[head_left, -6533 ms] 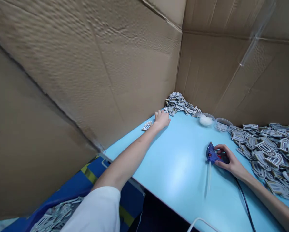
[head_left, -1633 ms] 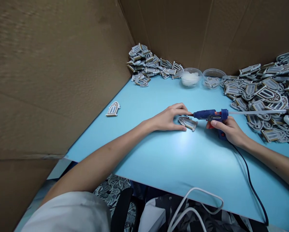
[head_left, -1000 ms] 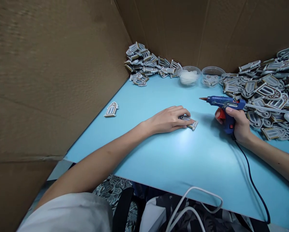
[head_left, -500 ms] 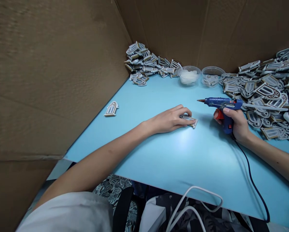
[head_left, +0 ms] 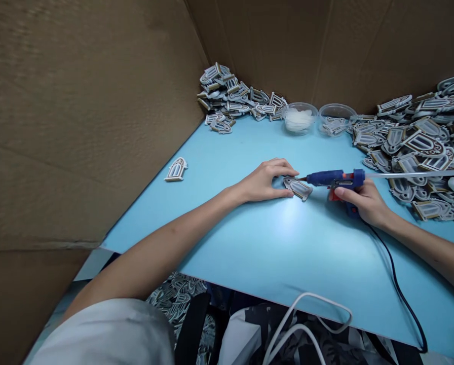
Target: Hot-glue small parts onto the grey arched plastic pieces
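Observation:
On the blue table lies a small arched window-shaped piece (head_left: pixel 298 188), grey-white with its flat end toward the right. My left hand (head_left: pixel 270 180) holds its arched left end between thumb and fingers, steadying it on the surface. My right hand (head_left: pixel 367 203) is wrapped around the handle of a blue hot glue gun (head_left: pixel 328 178), with a clear glue stick out of its back. The nozzle points left and is at the piece's upper edge, close to my left fingertips; I cannot tell whether it touches. Another window-shaped piece (head_left: pixel 176 169) lies apart at the left.
A pile of window pieces (head_left: pixel 236 96) stands at the back left, a larger pile (head_left: pixel 420 142) at the right. Between them are a clear tub (head_left: pixel 300 129) of whitish pieces and another clear tub (head_left: pixel 336 133). Cardboard walls (head_left: pixel 265 45) enclose the table. A black cord (head_left: pixel 396 279) trails down.
The glue gun has moved left and down, bringing its nozzle to the piece. My left fingers have drawn back from over the piece to its left end, uncovering more of it.

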Demonstrator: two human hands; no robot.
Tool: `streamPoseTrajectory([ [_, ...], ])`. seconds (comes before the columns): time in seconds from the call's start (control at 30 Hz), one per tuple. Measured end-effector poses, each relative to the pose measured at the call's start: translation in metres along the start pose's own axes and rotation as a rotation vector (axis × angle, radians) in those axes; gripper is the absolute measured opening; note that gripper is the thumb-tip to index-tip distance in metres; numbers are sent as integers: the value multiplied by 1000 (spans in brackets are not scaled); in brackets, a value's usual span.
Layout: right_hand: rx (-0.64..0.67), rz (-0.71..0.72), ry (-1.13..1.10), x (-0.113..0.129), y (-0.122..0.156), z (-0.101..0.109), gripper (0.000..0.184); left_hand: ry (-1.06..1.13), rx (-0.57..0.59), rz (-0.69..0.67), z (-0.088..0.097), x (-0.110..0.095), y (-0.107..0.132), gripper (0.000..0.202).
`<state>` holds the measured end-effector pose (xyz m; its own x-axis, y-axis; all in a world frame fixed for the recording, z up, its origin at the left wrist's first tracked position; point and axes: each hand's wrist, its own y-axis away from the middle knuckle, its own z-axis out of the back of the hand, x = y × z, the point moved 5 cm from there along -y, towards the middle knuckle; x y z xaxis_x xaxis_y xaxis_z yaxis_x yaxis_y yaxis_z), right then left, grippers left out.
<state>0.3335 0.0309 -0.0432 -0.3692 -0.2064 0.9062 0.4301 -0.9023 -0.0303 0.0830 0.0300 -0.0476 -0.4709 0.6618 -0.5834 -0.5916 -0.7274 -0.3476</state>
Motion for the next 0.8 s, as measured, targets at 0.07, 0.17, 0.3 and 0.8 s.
streamPoseTrajectory([
  [0.07, 66, -10, 109, 0, 1, -5, 38, 15, 7, 23, 1, 0, 0, 37],
  [0.17, 95, 4, 197, 1, 1, -8, 41, 33, -1, 34, 1, -2, -1, 35],
  [0.3, 111, 11, 193, 1, 0, -10, 41, 51, -6, 75, 0, -3, -2, 34],
  [0.8, 77, 100, 222, 11, -2, -14, 42, 124, -44, 126, -3, -5, -5, 35],
])
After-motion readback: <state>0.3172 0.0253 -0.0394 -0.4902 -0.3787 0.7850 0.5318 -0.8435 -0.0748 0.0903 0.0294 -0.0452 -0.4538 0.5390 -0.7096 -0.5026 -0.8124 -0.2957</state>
